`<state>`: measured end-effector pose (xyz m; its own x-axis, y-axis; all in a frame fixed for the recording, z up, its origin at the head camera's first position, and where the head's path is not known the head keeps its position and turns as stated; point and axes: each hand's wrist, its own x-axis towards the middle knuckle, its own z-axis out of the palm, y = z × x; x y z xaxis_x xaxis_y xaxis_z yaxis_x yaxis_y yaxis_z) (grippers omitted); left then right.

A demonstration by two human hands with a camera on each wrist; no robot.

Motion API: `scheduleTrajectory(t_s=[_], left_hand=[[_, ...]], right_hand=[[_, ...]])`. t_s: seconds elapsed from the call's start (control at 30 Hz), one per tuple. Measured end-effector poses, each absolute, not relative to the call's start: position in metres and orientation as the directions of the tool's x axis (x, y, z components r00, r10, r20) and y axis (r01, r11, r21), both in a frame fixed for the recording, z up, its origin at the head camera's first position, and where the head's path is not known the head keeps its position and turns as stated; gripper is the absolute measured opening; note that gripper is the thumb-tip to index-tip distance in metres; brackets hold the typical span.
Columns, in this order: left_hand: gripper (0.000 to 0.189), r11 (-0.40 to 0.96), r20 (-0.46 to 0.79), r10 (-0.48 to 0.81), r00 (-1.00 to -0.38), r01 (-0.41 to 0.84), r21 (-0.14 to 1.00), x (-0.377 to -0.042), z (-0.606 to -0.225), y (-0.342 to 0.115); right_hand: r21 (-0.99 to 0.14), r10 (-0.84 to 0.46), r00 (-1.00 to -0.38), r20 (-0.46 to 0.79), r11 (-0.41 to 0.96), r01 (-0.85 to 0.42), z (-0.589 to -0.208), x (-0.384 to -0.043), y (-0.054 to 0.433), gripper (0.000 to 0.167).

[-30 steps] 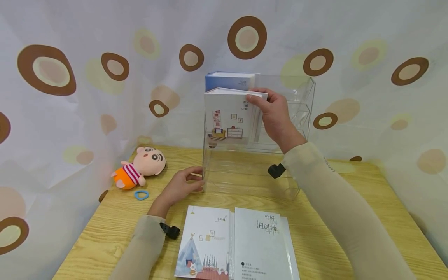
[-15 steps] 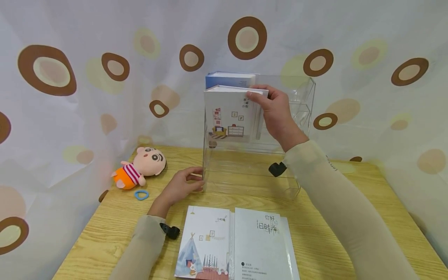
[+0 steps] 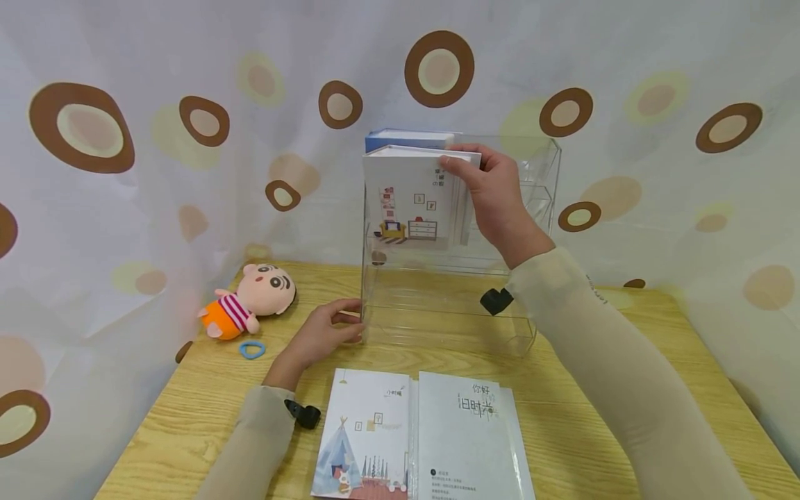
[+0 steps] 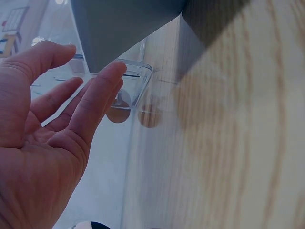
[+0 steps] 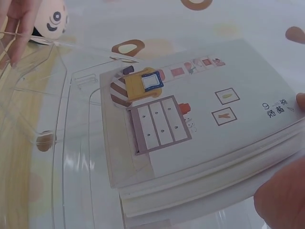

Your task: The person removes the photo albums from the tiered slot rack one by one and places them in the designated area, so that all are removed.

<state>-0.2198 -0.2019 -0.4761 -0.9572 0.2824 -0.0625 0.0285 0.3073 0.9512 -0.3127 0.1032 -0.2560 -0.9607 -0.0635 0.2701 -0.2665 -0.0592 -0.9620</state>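
Rack [image 3: 446,328]: clear plastic, smooth, glossy. White book [image 3: 406,201], at rack: smooth paper cover. Lettered book [image 3: 469,444], before rack: paper, glossy right edge. Doll [image 3: 253,302], left of rack: matt cloth. Tabletop [image 3: 206,410], beneath rack: wood grain. Backdrop [image 3: 187,55], behind rack: creased sheet.

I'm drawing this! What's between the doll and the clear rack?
The head view shows the left hand, beside the clear rack, with table between it and the doll.

The white book [image 3: 409,177] shows a yellow armchair [image 3: 393,230]; brown rings [image 3: 413,69] pattern the white backdrop [image 3: 500,42].
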Motion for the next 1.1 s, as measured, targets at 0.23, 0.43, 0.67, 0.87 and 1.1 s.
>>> scheduleTrajectory(t_s=[0.23, 0.43, 0.67, 0.87, 1.1], left_hand=[[0.06, 0.31, -0.062, 0.282, -0.957, 0.03, 0.95, -0.219, -0.477, -0.202], [0.06, 0.314, -0.067, 0.277, -0.959, 0.024, 0.949, -0.218, -0.475, -0.201], [0.059, 0.315, -0.066, 0.273, -0.96, 0.024, 0.949, -0.219, -0.474, -0.2], [0.06, 0.306, -0.06, 0.286, -0.956, 0.032, 0.951, -0.219, -0.475, -0.2], [0.06, 0.311, -0.063, 0.286, -0.956, 0.031, 0.95, -0.219, -0.475, -0.201]], right_hand=[[-0.962, -0.043, -0.962, 0.271, -0.026, -0.27, -0.252, -0.305, 0.102, 0.02], [-0.964, -0.019, -0.964, 0.265, 0.017, -0.266, -0.25, -0.299, 0.105, 0.023], [-0.966, 0.013, -0.966, 0.258, 0.007, -0.258, -0.253, -0.294, 0.111, 0.023], [-0.966, 0.042, -0.965, 0.257, -0.001, -0.257, -0.254, -0.288, 0.119, 0.027], [-0.961, 0.06, -0.96, 0.273, -0.034, -0.276, -0.254, -0.278, 0.131, 0.027]])
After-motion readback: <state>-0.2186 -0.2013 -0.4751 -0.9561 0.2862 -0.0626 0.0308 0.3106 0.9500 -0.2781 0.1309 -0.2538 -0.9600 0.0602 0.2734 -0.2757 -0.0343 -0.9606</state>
